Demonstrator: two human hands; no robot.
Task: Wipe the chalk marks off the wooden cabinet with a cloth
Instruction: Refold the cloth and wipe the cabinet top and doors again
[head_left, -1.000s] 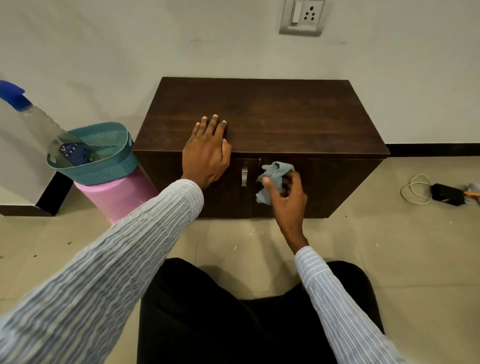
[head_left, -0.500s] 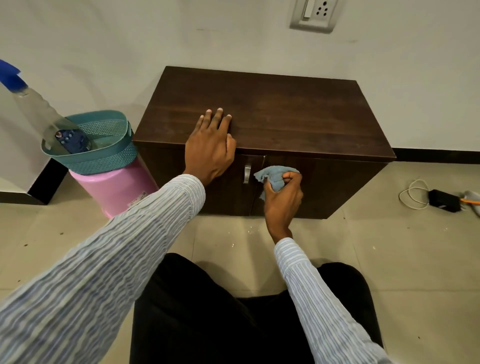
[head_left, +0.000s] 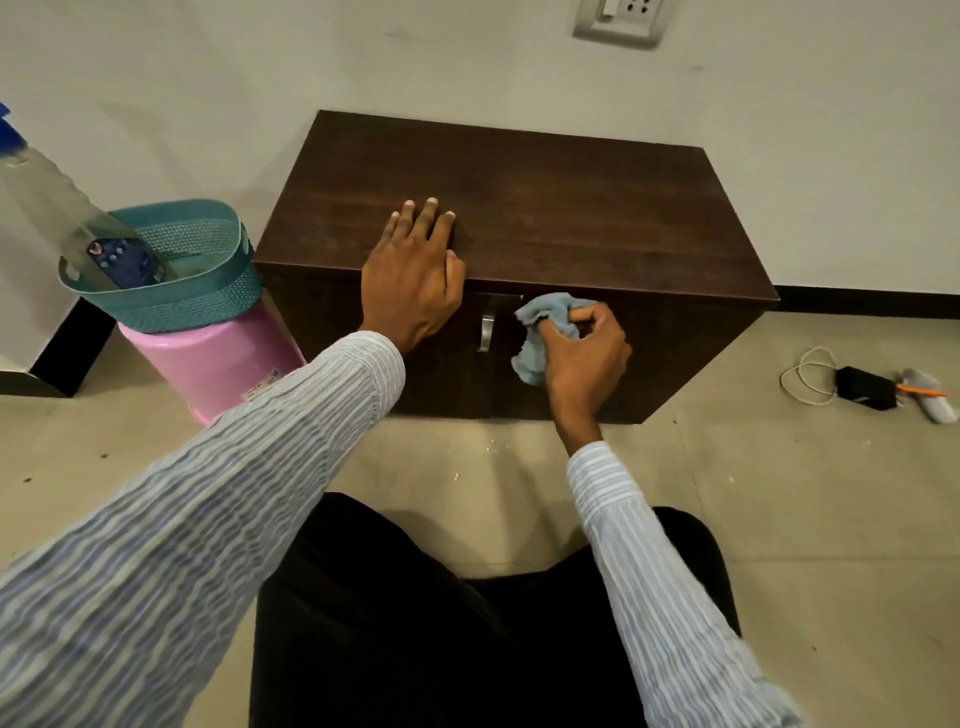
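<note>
Blue-grey cloth (head_left: 545, 332), crumpled, on dark wooden cabinet (head_left: 519, 208) door

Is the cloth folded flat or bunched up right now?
Bunched up. The cloth is crumpled into a wad in the right hand, held against the cabinet front beside the handle.

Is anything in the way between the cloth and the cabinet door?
No. The right hand holds the blue cloth bunched right against the wooden cabinet door front, just right of the metal handle. Nothing visible sits between them.
</note>
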